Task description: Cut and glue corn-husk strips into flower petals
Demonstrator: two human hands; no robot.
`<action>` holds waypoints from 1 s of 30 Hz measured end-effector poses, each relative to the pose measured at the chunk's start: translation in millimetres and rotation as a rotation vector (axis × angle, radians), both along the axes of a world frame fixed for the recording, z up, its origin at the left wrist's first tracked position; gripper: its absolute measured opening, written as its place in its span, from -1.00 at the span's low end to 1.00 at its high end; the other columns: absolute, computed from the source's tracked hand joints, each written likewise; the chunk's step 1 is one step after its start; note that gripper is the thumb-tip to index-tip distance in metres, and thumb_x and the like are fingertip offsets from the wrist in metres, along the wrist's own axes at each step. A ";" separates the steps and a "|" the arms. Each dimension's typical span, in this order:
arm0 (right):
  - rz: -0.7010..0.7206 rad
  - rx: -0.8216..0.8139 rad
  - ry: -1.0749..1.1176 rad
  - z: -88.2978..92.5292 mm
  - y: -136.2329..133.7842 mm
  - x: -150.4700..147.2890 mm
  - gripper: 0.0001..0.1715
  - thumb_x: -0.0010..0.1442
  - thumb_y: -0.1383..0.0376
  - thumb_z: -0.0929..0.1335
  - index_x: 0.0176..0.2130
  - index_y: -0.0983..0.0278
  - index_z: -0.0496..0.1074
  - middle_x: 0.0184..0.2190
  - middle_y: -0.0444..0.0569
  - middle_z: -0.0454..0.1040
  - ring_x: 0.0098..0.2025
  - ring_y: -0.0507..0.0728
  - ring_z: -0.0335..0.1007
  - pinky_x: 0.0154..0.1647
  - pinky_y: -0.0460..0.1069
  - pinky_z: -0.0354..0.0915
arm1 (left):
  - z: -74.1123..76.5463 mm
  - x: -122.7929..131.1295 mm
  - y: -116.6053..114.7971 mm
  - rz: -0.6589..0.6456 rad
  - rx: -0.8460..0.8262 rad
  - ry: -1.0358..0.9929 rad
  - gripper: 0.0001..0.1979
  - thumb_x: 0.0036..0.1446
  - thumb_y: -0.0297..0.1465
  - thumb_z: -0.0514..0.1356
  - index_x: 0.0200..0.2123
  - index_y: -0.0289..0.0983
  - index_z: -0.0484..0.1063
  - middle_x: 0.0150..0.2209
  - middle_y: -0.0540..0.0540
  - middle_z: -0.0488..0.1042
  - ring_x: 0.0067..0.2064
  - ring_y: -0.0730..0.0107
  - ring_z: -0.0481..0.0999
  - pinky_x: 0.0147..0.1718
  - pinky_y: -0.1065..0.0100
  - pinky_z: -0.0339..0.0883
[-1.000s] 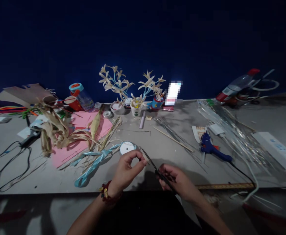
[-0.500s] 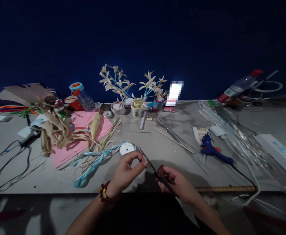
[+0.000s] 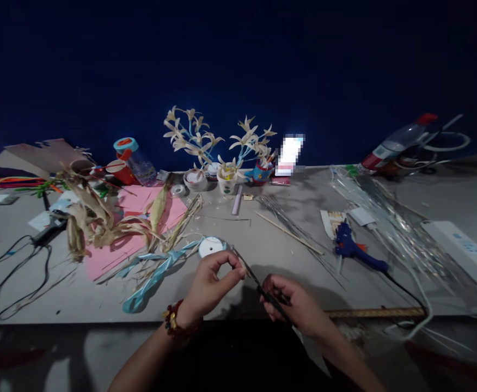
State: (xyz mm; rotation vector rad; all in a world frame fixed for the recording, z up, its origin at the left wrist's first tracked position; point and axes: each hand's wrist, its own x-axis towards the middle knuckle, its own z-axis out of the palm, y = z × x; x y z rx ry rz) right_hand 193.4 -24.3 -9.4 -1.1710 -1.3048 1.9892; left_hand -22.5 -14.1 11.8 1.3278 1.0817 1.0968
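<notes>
My right hand [image 3: 293, 299] is closed around the dark handles of a pair of scissors [image 3: 258, 286]. Their narrow blades slant up and left, past the fingertips of my left hand [image 3: 218, 280]. Thumb and index finger of that hand meet in a pinch right beside the blades; a small pale bit shows at the tips, too small to name. Just beyond the left knuckles lies a white spool [image 3: 211, 246], partly covered by the hand. Light blue ribbon [image 3: 152, 283] trails on the table to its left.
Dried corn husks [image 3: 95, 218] lie over pink paper [image 3: 103, 258] at left. Husk flowers [image 3: 193, 139] stand in cups at the back. Rightward are thin wires [image 3: 281, 212], a blue glue gun [image 3: 353, 247] with its cord, a power strip [image 3: 463, 250] and a tilted bottle [image 3: 397, 144].
Both hands and the scissors keep almost the same pose. The whole view has shifted very slightly.
</notes>
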 end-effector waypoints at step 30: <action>-0.064 0.091 -0.140 -16.6 3.4 2.9 -0.50 0.04 -0.05 0.46 -0.46 0.19 0.20 -0.57 -0.21 0.38 -0.59 0.00 0.25 -0.54 -0.10 0.15 | 4.8 -1.5 1.5 -0.014 -0.036 0.003 -0.82 0.19 -0.35 0.27 -0.43 -0.29 0.43 -0.42 -0.06 0.50 -0.32 0.36 0.43 -0.24 0.36 0.27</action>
